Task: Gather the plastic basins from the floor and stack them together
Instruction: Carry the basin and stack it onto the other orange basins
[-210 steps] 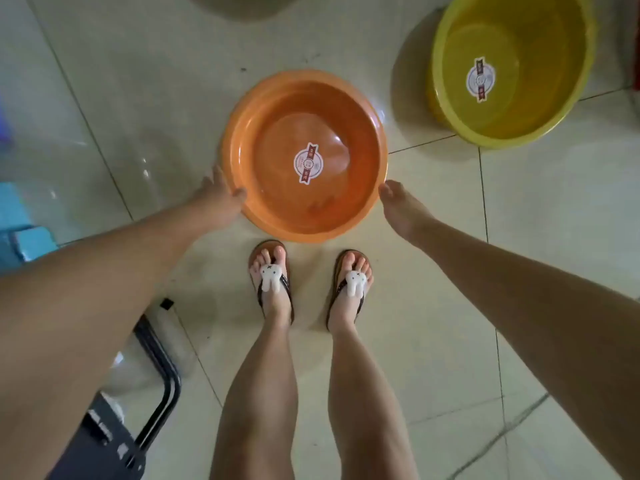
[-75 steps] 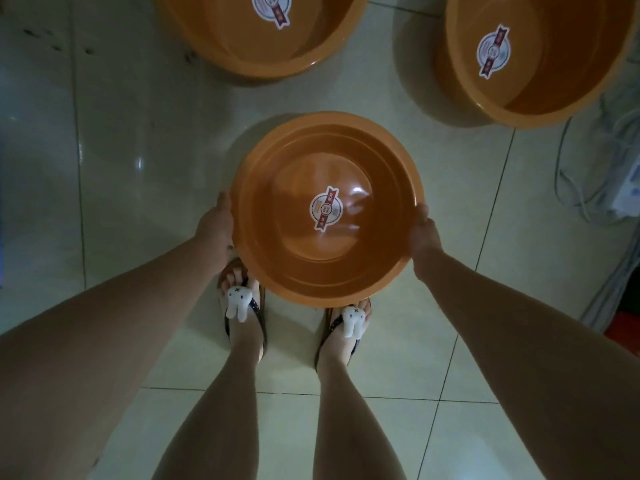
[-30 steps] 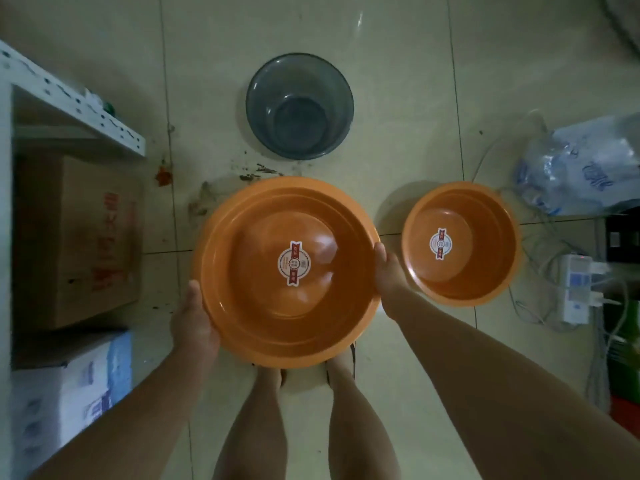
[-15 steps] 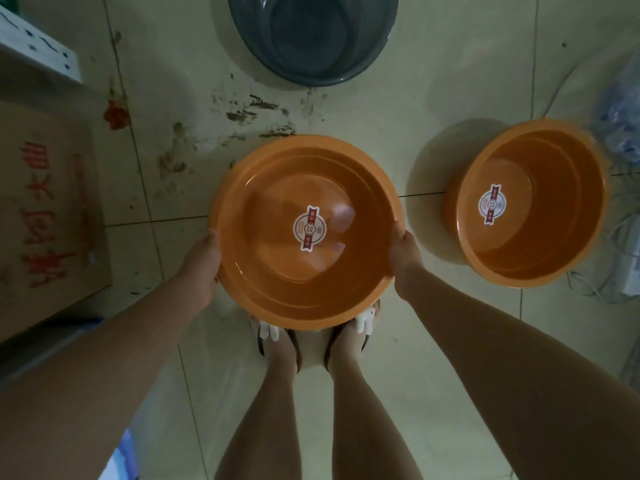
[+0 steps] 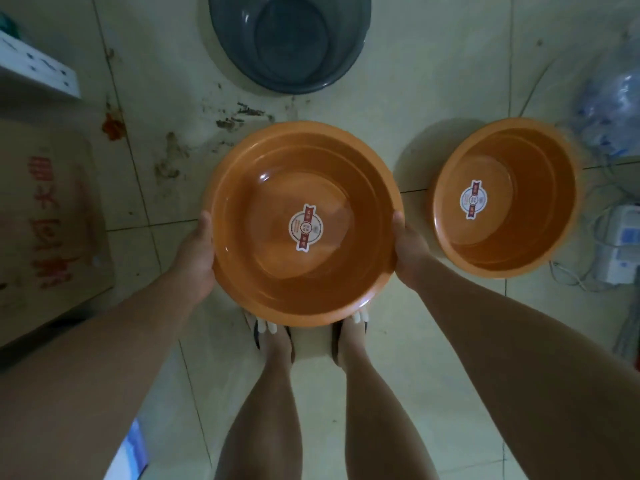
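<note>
I hold an orange plastic basin (image 5: 343, 188) with a round sticker in its bottom, off the floor above my feet. My left hand (image 5: 195, 256) grips its left rim and my right hand (image 5: 410, 252) grips its right rim. A second orange basin (image 5: 526, 209), smaller in view, stands on the tiled floor just right of my right hand. A dark grey basin (image 5: 291, 39) stands on the floor straight ahead, its far edge cut off by the frame.
A cardboard box (image 5: 45, 216) with red lettering stands at the left, under a white perforated shelf (image 5: 38, 69). A clear plastic bag (image 5: 616, 98), a white power strip (image 5: 620, 251) and cables lie at the right. Dark stains mark the floor (image 5: 180, 154) ahead.
Over seven seconds I lifted the orange basin off the floor and carried it to another spot. In the last half second the view shifted slightly; the basin stays in both hands.
</note>
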